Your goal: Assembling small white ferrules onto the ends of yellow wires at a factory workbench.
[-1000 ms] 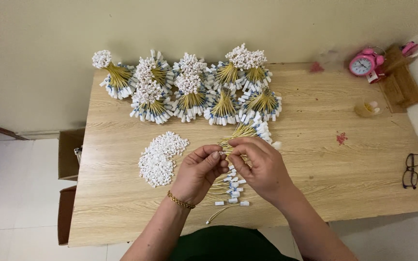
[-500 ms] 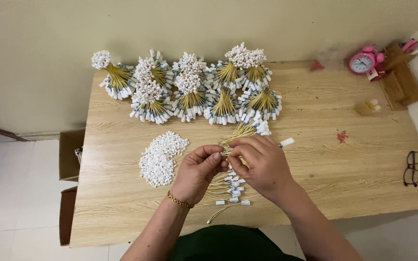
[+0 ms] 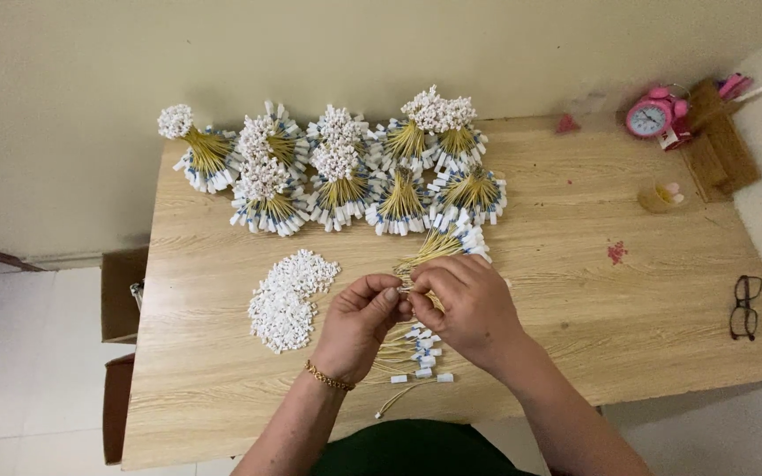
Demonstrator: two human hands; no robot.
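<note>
Now: left hand (image 3: 356, 324) and right hand (image 3: 467, 304) both pinch thin yellow wires (image 3: 409, 339) | white connector pile (image 3: 288, 295) near left | finished bundles (image 3: 346, 172) behind on table (image 3: 575, 335).

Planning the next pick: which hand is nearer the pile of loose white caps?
Left. The left hand sits just right of the pile of white caps, not touching it; the right hand is farther right, beyond the left.

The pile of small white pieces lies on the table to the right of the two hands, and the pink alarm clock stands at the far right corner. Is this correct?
Not quite. In the head view the pile of small white pieces lies to the left of the hands, beside the left hand, not the right hand. The pink alarm clock does stand at the far right corner of the table.
</note>
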